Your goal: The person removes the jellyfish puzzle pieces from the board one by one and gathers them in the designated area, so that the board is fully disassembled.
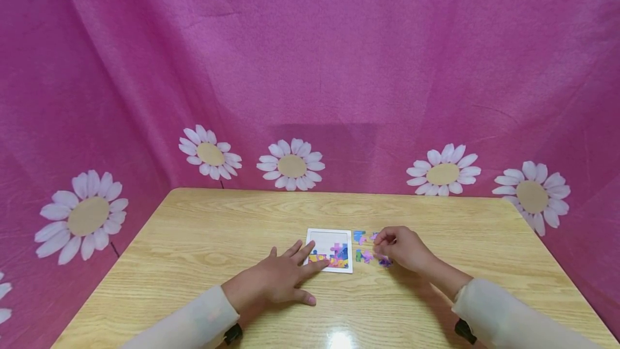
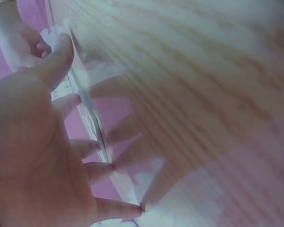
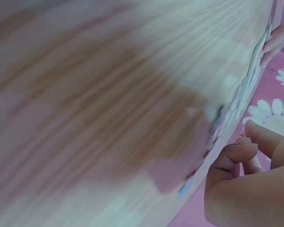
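Observation:
A small white-framed jigsaw tray lies on the table, with colourful pieces fitted along its bottom and right side. My left hand spreads over the tray's left part, its fingers straight and some fingertips on the tray. In the left wrist view the tray's edge shows beside those fingertips. To the tray's right lie several loose jigsaw pieces. Over them is my right hand, its fingers curled and its thumb near the index finger. Whether a piece sits between those fingertips is hard to see.
A wood-grain table carries everything, with its far edge against a pink curtain printed with white daisies. Light glares on the tabletop near the front. Both forearms come in from the near side in pale sleeves.

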Tool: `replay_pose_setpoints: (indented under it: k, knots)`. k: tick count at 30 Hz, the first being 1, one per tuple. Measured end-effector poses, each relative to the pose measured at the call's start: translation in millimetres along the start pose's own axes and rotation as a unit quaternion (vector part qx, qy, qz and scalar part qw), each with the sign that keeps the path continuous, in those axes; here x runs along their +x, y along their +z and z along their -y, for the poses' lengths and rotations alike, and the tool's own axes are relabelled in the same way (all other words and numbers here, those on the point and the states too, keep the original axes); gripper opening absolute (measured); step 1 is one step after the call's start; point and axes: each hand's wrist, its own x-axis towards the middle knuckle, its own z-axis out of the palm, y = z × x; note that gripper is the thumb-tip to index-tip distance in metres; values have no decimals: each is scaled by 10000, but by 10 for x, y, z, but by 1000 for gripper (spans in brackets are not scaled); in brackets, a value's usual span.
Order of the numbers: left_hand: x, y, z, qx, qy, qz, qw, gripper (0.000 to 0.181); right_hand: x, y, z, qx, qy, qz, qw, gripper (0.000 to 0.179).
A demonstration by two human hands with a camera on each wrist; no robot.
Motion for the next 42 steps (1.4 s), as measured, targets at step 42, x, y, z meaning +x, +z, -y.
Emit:
replay_pose_setpoints:
  k: [42]
  knots:
    - [122, 1, -182, 566, 131, 71, 9983, 83, 224, 532, 351, -611, -333, 172, 9974, 31]
